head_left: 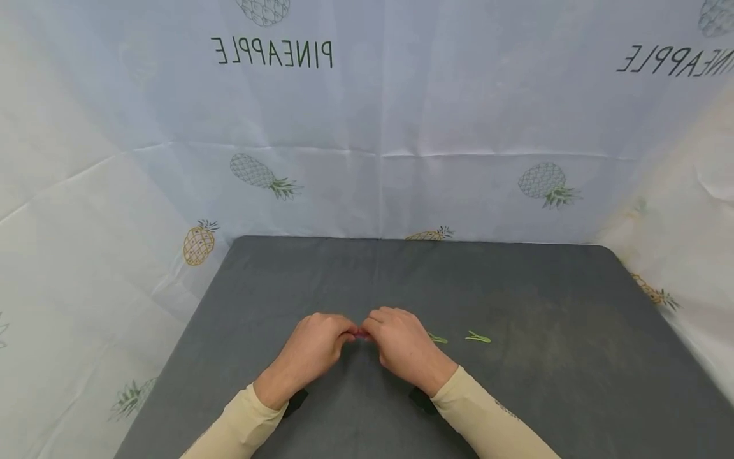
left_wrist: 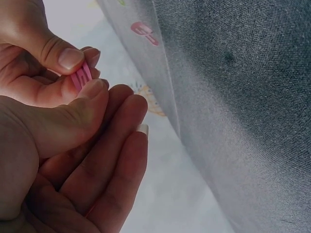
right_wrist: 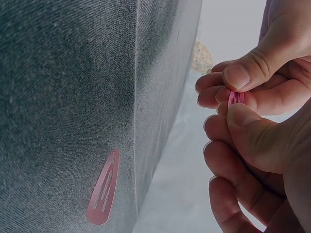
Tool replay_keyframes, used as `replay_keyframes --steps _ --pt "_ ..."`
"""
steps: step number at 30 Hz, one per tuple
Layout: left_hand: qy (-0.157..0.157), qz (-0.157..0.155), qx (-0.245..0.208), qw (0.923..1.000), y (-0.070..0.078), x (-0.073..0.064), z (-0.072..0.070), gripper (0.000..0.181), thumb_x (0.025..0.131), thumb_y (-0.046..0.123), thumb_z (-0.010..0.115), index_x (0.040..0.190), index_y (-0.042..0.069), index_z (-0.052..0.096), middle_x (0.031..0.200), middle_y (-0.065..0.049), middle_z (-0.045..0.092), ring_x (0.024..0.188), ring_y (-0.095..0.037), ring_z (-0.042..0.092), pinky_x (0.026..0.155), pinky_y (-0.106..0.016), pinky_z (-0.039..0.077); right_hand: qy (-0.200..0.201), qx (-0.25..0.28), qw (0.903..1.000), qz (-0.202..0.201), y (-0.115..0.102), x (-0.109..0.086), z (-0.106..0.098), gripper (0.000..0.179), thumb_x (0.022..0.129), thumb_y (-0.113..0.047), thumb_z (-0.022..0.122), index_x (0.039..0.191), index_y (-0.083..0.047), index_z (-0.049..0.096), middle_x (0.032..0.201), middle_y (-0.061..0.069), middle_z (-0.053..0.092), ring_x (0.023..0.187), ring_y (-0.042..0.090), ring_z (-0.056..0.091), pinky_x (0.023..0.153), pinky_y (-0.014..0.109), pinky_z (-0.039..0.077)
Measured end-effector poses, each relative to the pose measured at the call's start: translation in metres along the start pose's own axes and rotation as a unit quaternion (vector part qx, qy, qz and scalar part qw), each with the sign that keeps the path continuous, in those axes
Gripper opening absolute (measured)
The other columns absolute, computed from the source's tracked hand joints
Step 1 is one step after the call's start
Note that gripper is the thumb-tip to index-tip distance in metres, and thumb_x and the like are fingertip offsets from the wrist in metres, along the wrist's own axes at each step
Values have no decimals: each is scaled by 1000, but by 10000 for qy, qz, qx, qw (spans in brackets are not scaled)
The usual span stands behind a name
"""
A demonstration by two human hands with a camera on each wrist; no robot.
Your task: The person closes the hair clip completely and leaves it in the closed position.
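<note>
Hair clip, pink, sits above the table, its two ends pinched by my left hand and right hand. I judge it light, springy, stiff and perhaps slick, so a flat pinch near each end should hold it best.

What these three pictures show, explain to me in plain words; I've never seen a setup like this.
No machine here: just a person's bare left hand and right hand, with pale yellow sleeves. The wide picture is taken from the person's head, looking forward and down; the two close ones are taken from the left and right wrists. Below is a dark grey, cloth-covered table. Two slim light-green clips lie on it, to the right of the right hand. The right wrist view also shows a pale pink, teardrop-shaped hair clip lying there. Both hands pinch a small pink slotted clip between them; their fingers hide part of it.
</note>
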State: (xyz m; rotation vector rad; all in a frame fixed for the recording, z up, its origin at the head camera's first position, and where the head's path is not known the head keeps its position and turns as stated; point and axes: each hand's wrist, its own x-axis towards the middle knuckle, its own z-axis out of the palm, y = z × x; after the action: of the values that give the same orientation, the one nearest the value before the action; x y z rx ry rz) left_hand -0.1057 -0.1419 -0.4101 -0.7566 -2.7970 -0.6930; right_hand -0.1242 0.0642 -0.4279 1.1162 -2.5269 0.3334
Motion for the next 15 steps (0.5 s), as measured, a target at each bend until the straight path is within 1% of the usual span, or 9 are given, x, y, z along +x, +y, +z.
replay_keyframes --steps 4,9,15 --pt "-6 37 49 10000 -1 0 -2 9 92 7 85 98 13 86 90 1 81 69 -4 67 64 -20 53 -12 5 10000 -19 0 1 -1 20 91 -2 84 93 -21 78 84 -6 69 75 11 63 72 29 56" --pt "17 83 25 10000 -2 1 -4 9 92 6 84 97 13 86 89 -1 82 71 -7 70 66 -20 55 40 -20 10000 -71 0 3 -2 20 91 -1 84 92 -21 77 84 -6 68 75 11 62 72 28 56" --pt "-67 118 -21 9999 -1 1 -4 9 93 6 84 99 12 86 91 -2 83 74 -10 74 67 -20 56 -51 157 9999 -9 0 2 -4 21 91 0 83 92 -20 78 84 -6 69 75 10 62 73 28 56"
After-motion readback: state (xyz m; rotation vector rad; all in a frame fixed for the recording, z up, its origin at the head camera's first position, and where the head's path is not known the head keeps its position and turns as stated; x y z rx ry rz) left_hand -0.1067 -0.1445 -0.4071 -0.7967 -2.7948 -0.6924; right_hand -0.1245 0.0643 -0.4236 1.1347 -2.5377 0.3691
